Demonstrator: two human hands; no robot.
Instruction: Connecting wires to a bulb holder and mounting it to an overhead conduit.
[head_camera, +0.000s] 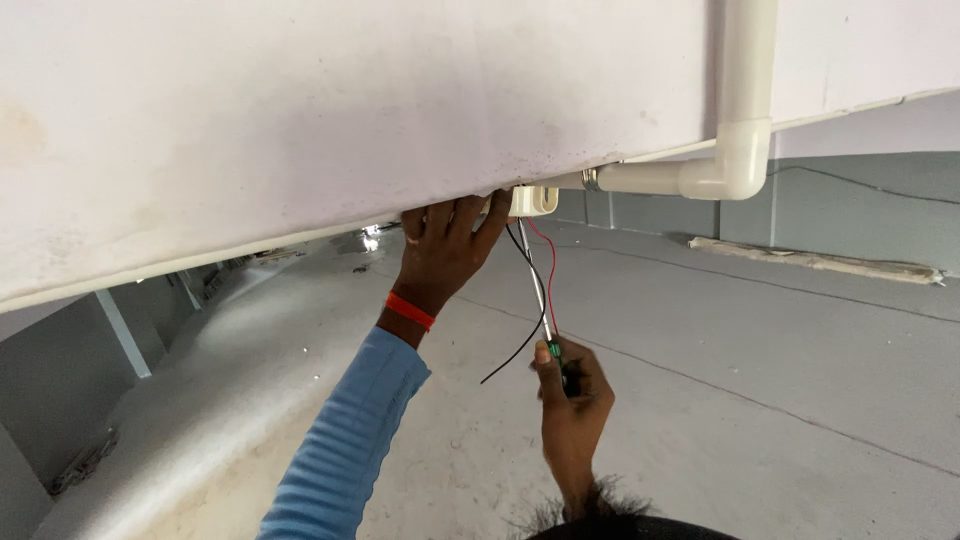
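White wall carries small cream box and white plastic pipe with elbow bend. Black wire and red wire hang from box.

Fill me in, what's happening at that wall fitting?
The left hand is pressed against the white wall beside a small white fitting at the end of a white pipe. The right hand holds a screwdriver with its tip up at the fitting. A red wire and a black wire hang loose from it.
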